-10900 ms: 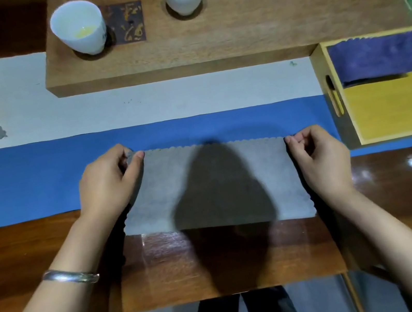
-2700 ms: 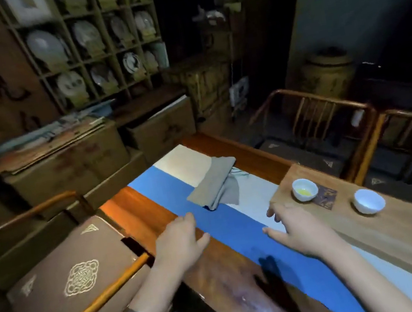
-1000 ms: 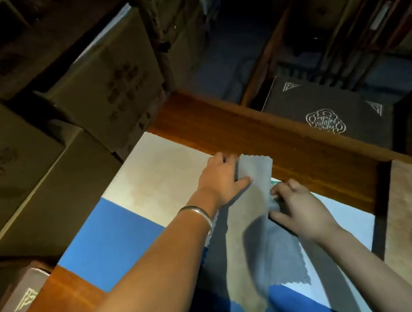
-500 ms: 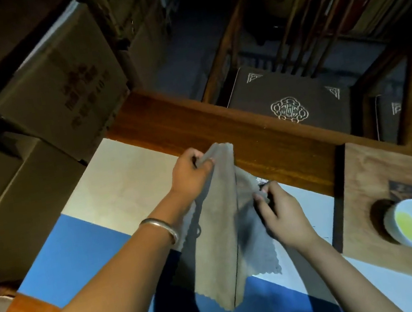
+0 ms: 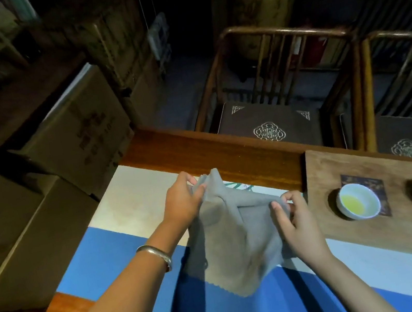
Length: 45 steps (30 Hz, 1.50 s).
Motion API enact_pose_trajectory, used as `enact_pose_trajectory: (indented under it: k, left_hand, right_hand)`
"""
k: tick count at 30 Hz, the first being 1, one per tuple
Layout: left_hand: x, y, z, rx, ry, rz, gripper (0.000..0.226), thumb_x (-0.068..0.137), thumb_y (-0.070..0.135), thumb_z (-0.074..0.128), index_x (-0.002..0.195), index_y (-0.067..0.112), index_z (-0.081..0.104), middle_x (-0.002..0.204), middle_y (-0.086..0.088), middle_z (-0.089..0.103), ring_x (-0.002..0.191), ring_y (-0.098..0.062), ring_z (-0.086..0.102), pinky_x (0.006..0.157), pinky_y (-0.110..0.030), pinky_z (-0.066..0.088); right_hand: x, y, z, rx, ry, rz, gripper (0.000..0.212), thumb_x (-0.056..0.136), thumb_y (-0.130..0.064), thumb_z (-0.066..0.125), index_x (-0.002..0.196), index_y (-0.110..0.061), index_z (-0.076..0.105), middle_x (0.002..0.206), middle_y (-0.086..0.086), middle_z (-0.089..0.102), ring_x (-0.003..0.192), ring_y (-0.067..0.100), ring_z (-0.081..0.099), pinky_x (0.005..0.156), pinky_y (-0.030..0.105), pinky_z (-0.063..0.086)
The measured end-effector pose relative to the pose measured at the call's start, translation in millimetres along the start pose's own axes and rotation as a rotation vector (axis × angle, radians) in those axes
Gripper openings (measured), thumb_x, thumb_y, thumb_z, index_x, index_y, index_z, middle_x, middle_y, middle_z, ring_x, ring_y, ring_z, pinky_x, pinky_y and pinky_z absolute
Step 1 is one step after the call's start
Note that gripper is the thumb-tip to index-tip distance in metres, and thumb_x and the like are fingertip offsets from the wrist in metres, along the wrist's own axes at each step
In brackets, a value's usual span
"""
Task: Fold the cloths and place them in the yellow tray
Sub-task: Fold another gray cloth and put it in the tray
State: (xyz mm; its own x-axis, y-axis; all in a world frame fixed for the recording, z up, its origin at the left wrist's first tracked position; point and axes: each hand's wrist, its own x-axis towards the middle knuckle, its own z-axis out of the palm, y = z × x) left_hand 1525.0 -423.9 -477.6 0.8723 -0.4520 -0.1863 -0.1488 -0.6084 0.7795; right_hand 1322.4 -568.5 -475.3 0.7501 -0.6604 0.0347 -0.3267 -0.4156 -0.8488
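Both hands, the left hand (image 5: 184,204) and right hand (image 5: 295,218), pinch the grey cloth (image 5: 236,235); better to pull its corners apart before folding.

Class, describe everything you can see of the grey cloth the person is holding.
The grey cloth is soft, thin-looking fabric with scalloped edges, creased and unfolded. It hangs above the blue and cream table runner, its top edge stretched between two hands. The left hand pinches one upper corner, raised higher; the right hand pinches the other. Its lower point droops toward the blue strip.
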Motion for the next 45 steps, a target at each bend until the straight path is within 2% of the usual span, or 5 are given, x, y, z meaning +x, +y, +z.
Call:
enact_pose_trajectory:
  k: [5, 11, 16, 34, 45]
  left_hand:
    - [-45.4, 34.0, -23.7, -0.074, -0.104, 0.159, 0.014, 0.087, 0.046, 0.062, 0.085, 0.038, 0.051, 0.089, 0.018, 0.061, 0.081, -0.006, 0.061, 0.058, -0.015, 0.047]
    - [-115.1, 92.0, -43.1, -0.134, -0.261, 0.355, 0.010, 0.086, 0.039, 0.066, 0.087, 0.032, 0.059, 0.091, 0.015, 0.063, 0.087, -0.007, 0.061, 0.068, -0.019, 0.045]
    - [-190.6, 146.9, -58.2, -0.113, -0.436, 0.573, 0.006, 0.085, 0.029, 0.069, 0.085, 0.027, 0.064, 0.087, 0.003, 0.067, 0.081, -0.009, 0.062, 0.071, -0.023, 0.047]
    - [-291.7, 221.1, 19.4, 0.116, -0.262, 0.584, 0.019, 0.085, 0.039, 0.066, 0.072, 0.026, 0.060, 0.072, 0.009, 0.062, 0.068, -0.011, 0.057, 0.057, -0.027, 0.041]
    - [-285.9, 295.6, 142.7, 0.011, -0.230, 0.497, 0.029, 0.091, 0.041, 0.058, 0.069, 0.022, 0.059, 0.075, 0.001, 0.059, 0.075, -0.013, 0.058, 0.059, -0.025, 0.042]
  right_hand:
    - [-57.0, -26.9, -41.7, 0.188, 0.068, 0.035, 0.017, 0.096, -0.021, 0.053, 0.097, -0.035, 0.063, 0.092, -0.019, 0.070, 0.083, -0.003, 0.065, 0.066, 0.011, 0.049]
    - [-131.9, -48.7, -79.7, 0.647, 0.056, 0.391, 0.027, 0.087, 0.000, 0.043, 0.069, -0.009, 0.061, 0.073, 0.009, 0.063, 0.073, 0.021, 0.054, 0.061, 0.028, 0.040]
    - [-184.0, -81.9, -97.4, 1.139, -0.214, 0.637, 0.042, 0.095, -0.028, 0.040, 0.112, 0.000, 0.065, 0.116, 0.024, 0.065, 0.107, 0.036, 0.060, 0.094, 0.045, 0.044]
    - [-295.0, -37.4, -307.4, 0.418, 0.473, 0.325, 0.039, 0.096, -0.038, 0.050, 0.072, -0.015, 0.070, 0.071, -0.011, 0.073, 0.061, 0.001, 0.064, 0.059, 0.026, 0.047]
    - [-243.2, 51.2, -448.6, 0.233, 0.495, 0.187, 0.034, 0.094, -0.022, 0.055, 0.062, -0.018, 0.047, 0.047, -0.013, 0.051, 0.047, -0.002, 0.046, 0.042, 0.009, 0.032]
